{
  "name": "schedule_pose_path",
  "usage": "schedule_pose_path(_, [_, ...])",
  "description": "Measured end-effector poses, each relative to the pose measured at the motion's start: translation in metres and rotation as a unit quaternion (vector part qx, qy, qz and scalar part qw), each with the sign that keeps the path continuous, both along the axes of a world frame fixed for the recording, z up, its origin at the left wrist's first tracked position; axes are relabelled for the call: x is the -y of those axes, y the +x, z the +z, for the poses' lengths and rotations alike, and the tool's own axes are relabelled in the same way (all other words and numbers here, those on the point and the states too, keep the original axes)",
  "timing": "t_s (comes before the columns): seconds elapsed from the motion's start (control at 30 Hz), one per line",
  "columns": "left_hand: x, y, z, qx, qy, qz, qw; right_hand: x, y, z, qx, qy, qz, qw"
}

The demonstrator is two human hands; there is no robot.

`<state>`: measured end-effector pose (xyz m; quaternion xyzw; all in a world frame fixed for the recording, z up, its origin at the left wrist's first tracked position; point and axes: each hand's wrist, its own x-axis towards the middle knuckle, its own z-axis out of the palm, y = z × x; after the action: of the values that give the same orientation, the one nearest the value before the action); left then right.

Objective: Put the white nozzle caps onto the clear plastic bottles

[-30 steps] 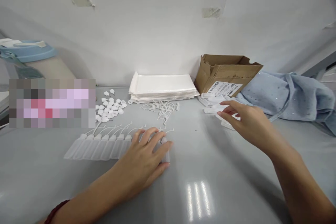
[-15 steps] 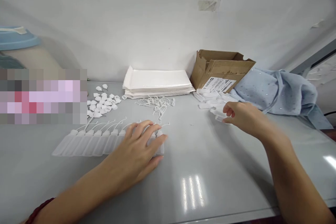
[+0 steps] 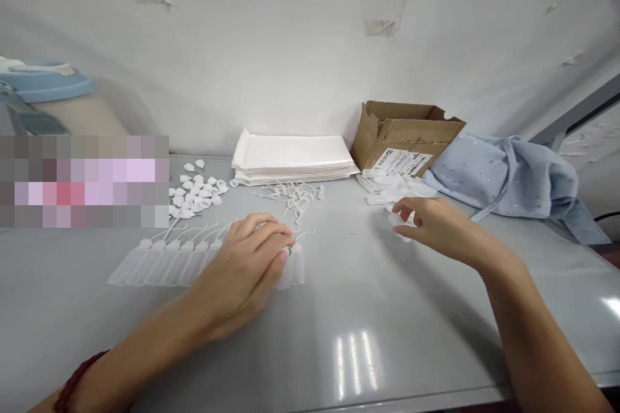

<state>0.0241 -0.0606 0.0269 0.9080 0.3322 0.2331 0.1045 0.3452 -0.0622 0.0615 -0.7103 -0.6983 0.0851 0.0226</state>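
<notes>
Probably a packing or hand-assembly workshop: seen from the near side, the gray desk [image 3: 349, 284] carries rowed plastic bottles [image 3: 165, 268] at ten o'clock, heaped caps [image 3: 191, 193] at eleven, stacked envelopes [image 3: 295, 153] at twelve and a labeled cardboard box [image 3: 411, 133] at one.

Your left forearm [image 3: 159, 329] slants in from the lower left, your left hand [image 3: 245, 264] palm down with its fingers [image 3: 268, 232] bent. Your right forearm [image 3: 527, 316] rises from the lower right; your right hand [image 3: 429, 219] points inward, its thumb [image 3: 409, 231] just below the curled fingers.
</notes>
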Motion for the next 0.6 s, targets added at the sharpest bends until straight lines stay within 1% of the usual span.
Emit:
schedule_pose_path(0.1, [-0.007,-0.004,0.002,0.033,-0.037,0.012,0.999,0.006,-0.009,0.007,-0.097,0.093,0.021,0.991])
schedule_pose_path(0.2, [-0.016,-0.003,0.001,0.022,-0.049,0.032,0.998,0.010,-0.025,0.010,-0.202,0.178,0.071,0.960])
schedule_pose_path(0.27, [-0.023,0.002,0.001,0.002,-0.063,0.044,0.997,0.012,-0.035,0.009,-0.256,0.215,0.092,0.938])
schedule_pose_path(0.33, [-0.029,0.010,0.002,-0.024,-0.075,0.044,0.996,0.013,-0.043,0.005,-0.292,0.239,0.097,0.921])
schedule_pose_path(0.4, [-0.035,0.017,0.004,-0.058,-0.090,0.038,0.994,0.013,-0.049,0.000,-0.305,0.255,0.105,0.912])
schedule_pose_path(0.47, [-0.040,0.024,0.005,-0.080,-0.107,0.033,0.990,0.013,-0.053,-0.004,-0.297,0.266,0.123,0.909])
schedule_pose_path(0.6, [-0.050,0.030,0.006,-0.071,-0.131,0.024,0.989,0.012,-0.058,-0.010,-0.262,0.266,0.171,0.912])
